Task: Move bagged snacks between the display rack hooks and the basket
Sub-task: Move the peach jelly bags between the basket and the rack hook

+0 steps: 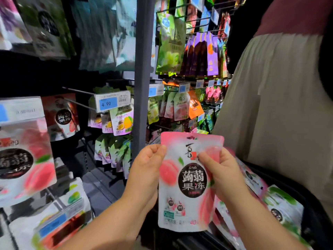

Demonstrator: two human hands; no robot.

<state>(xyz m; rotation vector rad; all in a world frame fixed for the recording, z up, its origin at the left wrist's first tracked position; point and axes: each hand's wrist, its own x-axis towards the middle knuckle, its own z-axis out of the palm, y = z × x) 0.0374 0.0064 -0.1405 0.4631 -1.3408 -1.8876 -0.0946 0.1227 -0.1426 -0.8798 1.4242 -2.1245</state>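
A pink and white peach jelly bag (187, 186) stands upright in front of me, held by both hands. My left hand (147, 165) pinches its upper left edge. On the other side, my right hand (221, 172) grips the upper right part, fingers curled over the front. Below and to the right lies the dark basket (313, 210) with more snack bags (282, 204) inside. A bare hook (79, 91) with a 4.90 price tag (112, 101) juts from the rack at left. Matching peach bags (25, 159) hang at far left.
A grey rack post (143, 69) rises just behind the held bag. Hooks on both sides carry many green, purple and orange snack bags (171, 44). A person in a beige skirt (273, 105) stands close on the right, beside the basket.
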